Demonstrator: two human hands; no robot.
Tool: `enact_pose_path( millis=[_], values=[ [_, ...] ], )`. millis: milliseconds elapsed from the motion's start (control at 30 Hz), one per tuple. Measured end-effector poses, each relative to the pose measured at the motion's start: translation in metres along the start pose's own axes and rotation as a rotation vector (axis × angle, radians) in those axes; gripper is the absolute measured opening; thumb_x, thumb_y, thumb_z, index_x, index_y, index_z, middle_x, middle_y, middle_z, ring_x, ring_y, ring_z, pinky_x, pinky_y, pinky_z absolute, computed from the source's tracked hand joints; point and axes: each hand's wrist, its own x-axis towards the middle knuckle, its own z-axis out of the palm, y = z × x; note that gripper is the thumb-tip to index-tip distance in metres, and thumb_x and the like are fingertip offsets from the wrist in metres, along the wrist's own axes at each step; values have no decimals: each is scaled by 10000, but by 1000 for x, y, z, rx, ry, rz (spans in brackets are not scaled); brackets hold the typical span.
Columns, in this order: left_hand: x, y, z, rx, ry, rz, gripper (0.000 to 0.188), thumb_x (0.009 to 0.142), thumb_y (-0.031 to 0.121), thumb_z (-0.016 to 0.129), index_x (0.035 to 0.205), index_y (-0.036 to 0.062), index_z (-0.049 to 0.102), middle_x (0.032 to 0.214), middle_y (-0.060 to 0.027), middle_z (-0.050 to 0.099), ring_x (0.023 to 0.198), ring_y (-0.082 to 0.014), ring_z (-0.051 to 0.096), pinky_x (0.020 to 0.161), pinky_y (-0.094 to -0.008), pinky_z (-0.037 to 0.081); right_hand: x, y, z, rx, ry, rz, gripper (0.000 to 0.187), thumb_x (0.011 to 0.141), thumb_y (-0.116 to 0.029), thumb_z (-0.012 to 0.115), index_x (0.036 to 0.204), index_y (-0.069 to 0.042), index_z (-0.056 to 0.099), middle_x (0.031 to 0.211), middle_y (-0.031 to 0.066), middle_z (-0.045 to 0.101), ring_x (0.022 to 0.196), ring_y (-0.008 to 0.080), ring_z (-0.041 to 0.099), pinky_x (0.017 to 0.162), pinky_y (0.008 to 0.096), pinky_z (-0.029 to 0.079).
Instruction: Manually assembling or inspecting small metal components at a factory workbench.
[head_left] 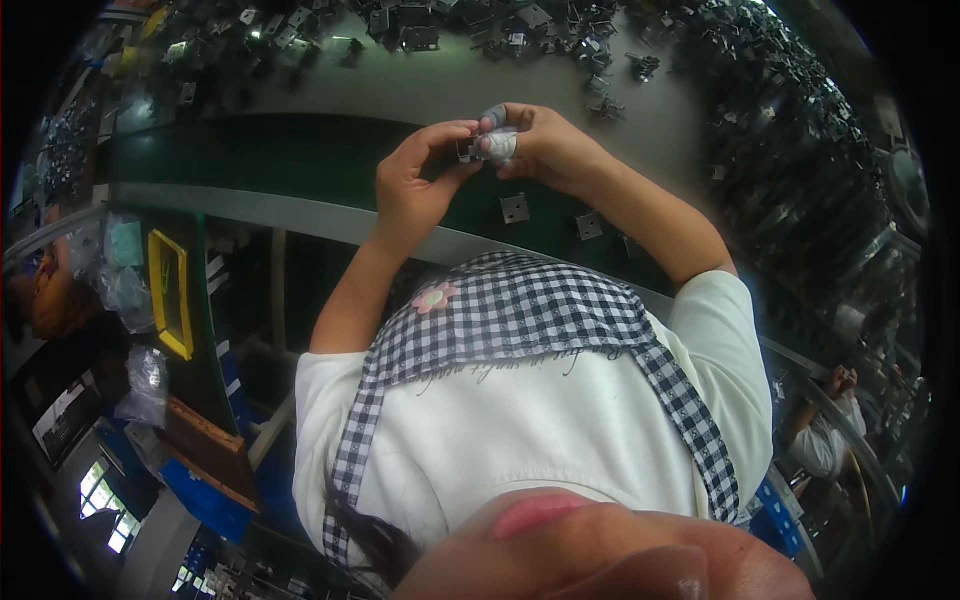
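Note:
Above the dark green belt (300, 165), my two hands meet over a small metal bracket (466, 149). My left hand (415, 175) pinches it between thumb and fingers from the left. My right hand (550, 148), with a white wrap (498, 146) on one finger and a grey cover on another, closes on its right side and hides much of it. Two similar square metal brackets lie near my right forearm: one bracket (514, 208) and another bracket (589, 226) farther right. A third is partly hidden by that forearm.
Heaps of metal parts (420, 38) lie on the grey surface (560, 80) beyond the belt. A metal rail (260, 212) runs along the near edge. A yellow frame (170, 295) and plastic bags (143, 385) are at left. Another person (825, 435) is at far right.

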Motion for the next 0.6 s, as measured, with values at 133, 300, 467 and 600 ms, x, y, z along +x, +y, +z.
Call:
enact_pose_path(
  millis=[133,300,467,600],
  values=[
    [-2,6,1,-83,22,43,347,709,-132,657,1026,-8,589,1069,-140,629,1004,-204,608,884,-310,494,-7,4,7,190,-24,-28,348,760,-112,722,1027,-25,516,904,68,596,776,132,610,670,241,525],
    [-7,10,2,127,59,247,351,694,-147,657,1008,-4,593,1047,-162,637,1009,-237,613,904,-334,488,-13,0,19,-167,166,-251,394,736,-48,705,1060,-16,483,934,80,598,825,155,615,682,238,520],
    [2,19,-3,278,-46,279,288,694,-87,684,960,3,621,1037,-151,645,968,-273,635,845,-343,506,-15,2,21,-109,153,-126,468,769,-87,694,1145,45,449,1020,143,600,857,196,625,718,273,537],
    [4,16,-11,191,-211,132,261,710,-47,688,959,2,629,1068,-138,639,1008,-268,619,910,-352,459,-14,2,15,-353,64,-103,551,841,-190,629,1269,51,381,1023,145,596,872,186,618,727,284,534]
  ],
)
